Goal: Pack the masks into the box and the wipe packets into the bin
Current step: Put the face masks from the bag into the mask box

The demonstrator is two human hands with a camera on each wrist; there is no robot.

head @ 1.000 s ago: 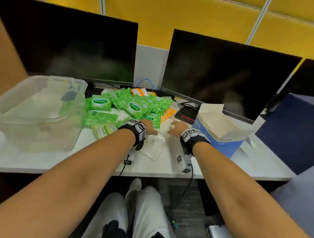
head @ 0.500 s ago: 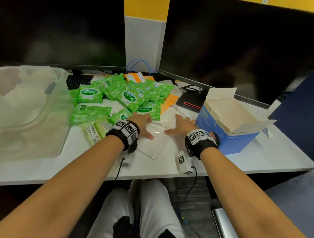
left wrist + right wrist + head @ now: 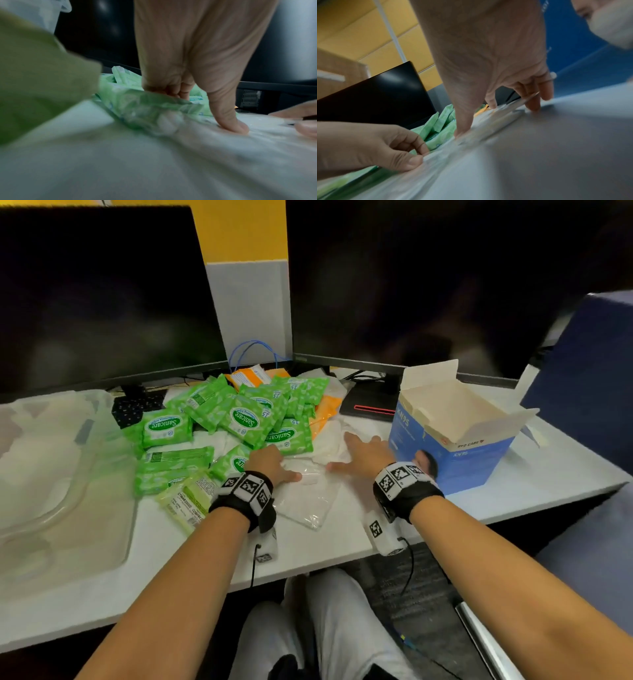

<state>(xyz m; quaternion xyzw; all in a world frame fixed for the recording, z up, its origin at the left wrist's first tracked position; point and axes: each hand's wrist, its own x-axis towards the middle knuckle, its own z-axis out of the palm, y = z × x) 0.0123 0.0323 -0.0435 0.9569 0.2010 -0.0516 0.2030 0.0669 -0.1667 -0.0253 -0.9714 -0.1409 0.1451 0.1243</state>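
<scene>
Clear-wrapped white mask packets (image 3: 308, 501) lie at the desk's front, between a heap of green wipe packets (image 3: 239, 419) and the open blue mask box (image 3: 452, 450). My left hand (image 3: 284, 470) pinches the near packet's edge between thumb and curled fingers, which the wrist views show (image 3: 200, 109). My right hand (image 3: 346, 451) lies spread on the mask packets (image 3: 501, 112) beside the box, its thumb and straight fingertips (image 3: 534, 105) pressing down. The clear plastic bin (image 3: 113, 481) stands at the left.
Two dark monitors (image 3: 102, 296) stand along the back of the white desk (image 3: 342, 539). Orange packets (image 3: 250, 374) and a black device (image 3: 370, 405) lie behind the pile. A yellow-green packet (image 3: 186, 501) sits by my left wrist. A blue chair (image 3: 589, 378) is at right.
The head view has tilted down and come closer. Both hands have stayed on the mask packets in front of the pile, shifting only slightly.
</scene>
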